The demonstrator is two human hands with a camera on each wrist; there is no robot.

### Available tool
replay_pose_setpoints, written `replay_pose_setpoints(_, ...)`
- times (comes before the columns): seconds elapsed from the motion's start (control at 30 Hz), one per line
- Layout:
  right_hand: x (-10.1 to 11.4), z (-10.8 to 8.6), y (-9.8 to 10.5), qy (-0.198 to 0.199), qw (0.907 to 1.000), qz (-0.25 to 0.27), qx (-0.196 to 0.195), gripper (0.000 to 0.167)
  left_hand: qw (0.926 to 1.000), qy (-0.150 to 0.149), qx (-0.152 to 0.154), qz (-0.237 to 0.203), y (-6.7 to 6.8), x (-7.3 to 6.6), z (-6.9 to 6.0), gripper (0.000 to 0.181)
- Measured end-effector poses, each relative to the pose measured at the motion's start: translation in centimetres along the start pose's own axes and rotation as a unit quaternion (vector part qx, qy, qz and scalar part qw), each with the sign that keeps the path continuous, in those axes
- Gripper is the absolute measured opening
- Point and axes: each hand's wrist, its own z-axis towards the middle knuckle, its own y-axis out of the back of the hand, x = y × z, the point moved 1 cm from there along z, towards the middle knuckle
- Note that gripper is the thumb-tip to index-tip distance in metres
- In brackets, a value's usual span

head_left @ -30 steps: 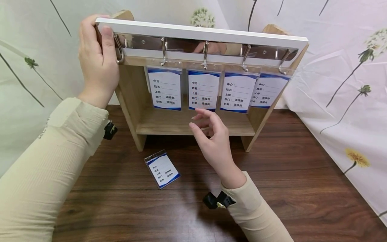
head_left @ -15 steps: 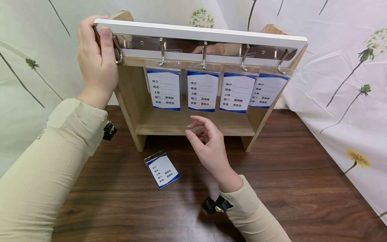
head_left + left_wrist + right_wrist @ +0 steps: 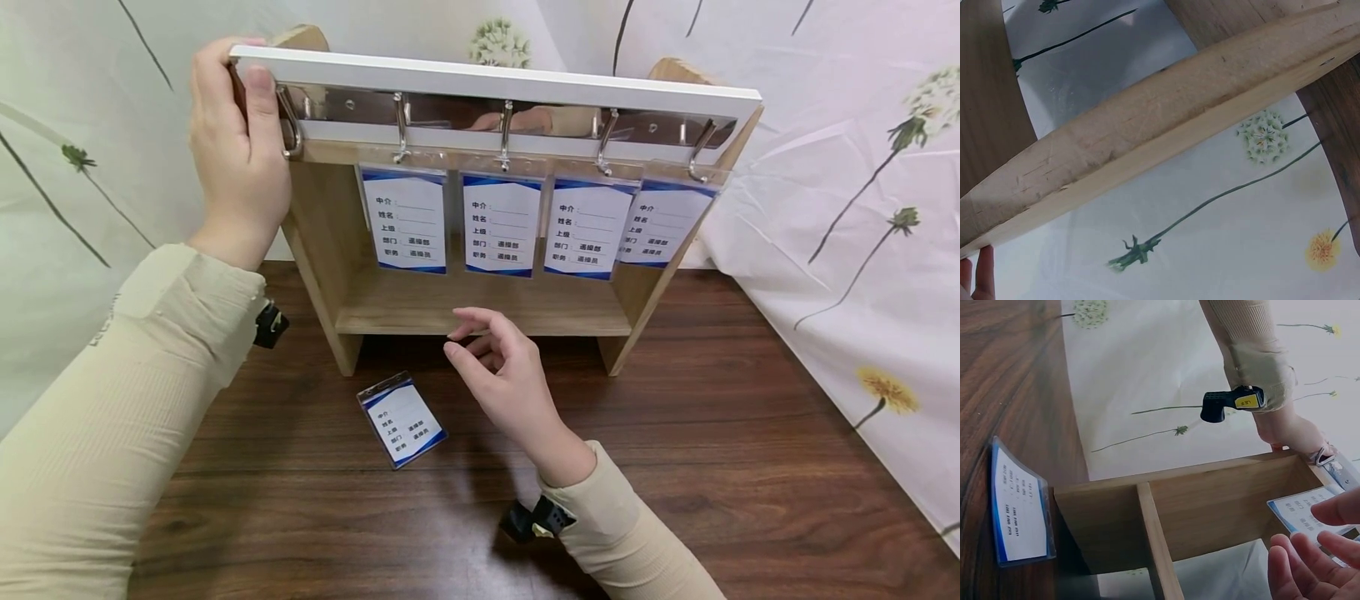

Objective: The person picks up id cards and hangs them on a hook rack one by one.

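Note:
My left hand (image 3: 240, 158) grips the left end of a wooden rack's white top rail (image 3: 495, 73), thumb in front. Beside that thumb is a bare metal hook (image 3: 291, 125). From the other hooks hang several clear badge holders with white and blue cards, such as the middle badge (image 3: 501, 223). Another badge (image 3: 403, 421) lies flat on the brown wood surface, printed side up; the right wrist view shows this loose badge (image 3: 1021, 509) too. My right hand (image 3: 502, 375) hovers in front of the rack's lower shelf, fingers loosely bent, holding nothing, to the right of the loose badge.
The rack's wooden side panel (image 3: 652, 292) and lower shelf board (image 3: 480, 308) stand on a dark wood surface (image 3: 720, 467). White flower-print cloth (image 3: 825, 167) hangs behind and beside it. A curved wooden side edge (image 3: 1147, 119) crosses the left wrist view.
My right hand has moved down and to the left, away from the hanging badges and closer to the loose one. The left hand keeps its grip on the rail.

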Motion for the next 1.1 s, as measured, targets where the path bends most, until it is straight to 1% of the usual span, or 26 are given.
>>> replay_pose_setpoints(0.17,-0.3,-0.2,0.0,-0.009,0.9999,0.003,0.014,0.033,1.0000,0.001,0.002,0.004,0.0,0.0,0.0,0.028)
replay_pose_setpoints(0.43,-1.0,-0.6,-0.1,-0.022,0.9989,-0.012,0.041,0.031,1.0000,0.007,0.004,0.001,0.0,0.1,-0.1,0.028)
replay_pose_setpoints(0.7,-1.7,-0.9,-0.3,-0.041,0.9970,-0.023,0.062,0.027,1.0000,-0.003,0.001,0.001,0.0,0.1,-0.2,0.028)
replay_pose_setpoints(0.97,-2.8,-1.4,-0.8,-0.066,0.9918,-0.037,0.103,0.026,1.0000,0.000,0.007,0.005,0.0,0.1,-0.1,0.028)
replay_pose_setpoints(1.1,-3.4,-1.6,-1.0,-0.070,0.9900,-0.039,0.116,0.025,0.9999,0.003,0.007,0.009,0.0,0.1,-0.1,0.028)
